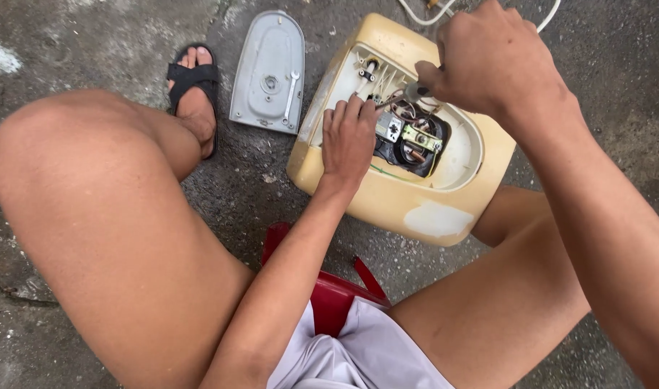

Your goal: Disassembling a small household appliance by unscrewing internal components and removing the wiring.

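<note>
Rough grey concrete floor (pixel 70 43) fills the view, with the person seated low on a red stool (pixel 336 295), knees spread, one foot in a black sandal (pixel 192 79). Between the knees lies a cream-yellow appliance housing (pixel 416 209), tipped so its open underside faces up. Its grey cover plate (pixel 268 72) is already off and lies on the floor just beside it, a small wrench (pixel 292 90) resting on top. Inside the opening, wires, a small switch block and a dark motor part (pixel 408 148) show (too tangled to tell each piece).

The left hand (pixel 349 137) rests flat on the rim of the opening, fingers loosely curled over the parts, gripping nothing clearly. The right hand (pixel 488 61) is closed around a screwdriver handle (pixel 418 91), its tip down among the wiring. Judging from this, opening is done; work on the innards is under way, and closing up remains. White cord (pixel 423 14) trails off behind.
</note>
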